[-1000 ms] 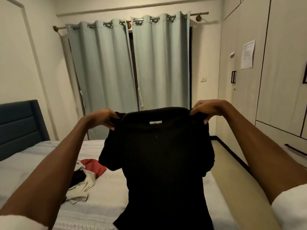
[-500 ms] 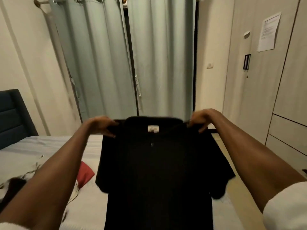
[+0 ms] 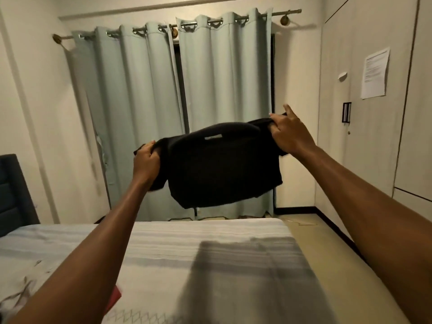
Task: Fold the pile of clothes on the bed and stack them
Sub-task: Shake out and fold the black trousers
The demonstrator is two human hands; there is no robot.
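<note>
A black t-shirt [image 3: 217, 167] is stretched out in the air above the far end of the bed [image 3: 177, 239], its body swung up and away from me. My left hand [image 3: 146, 162] grips its left shoulder. My right hand [image 3: 289, 133] grips the right shoulder, a little higher. A white label shows at the collar. The shirt casts a dark shadow on the striped bedsheet below. A corner of a red garment [image 3: 115, 298] peeks out beside my left forearm, and a crumpled pale garment [image 3: 16, 298] lies at the lower left.
Pale green curtains [image 3: 163, 113] hang behind the bed. A dark headboard [image 3: 11, 195] stands at the left. Wardrobe doors [image 3: 374, 113] with a taped paper line the right wall, with a strip of floor [image 3: 315, 242] between them and the bed.
The shirt hung straight down in front of me; now it has been flicked forward and up, lifted clear of the bed. My arms have stretched out further and my view has tilted up.
</note>
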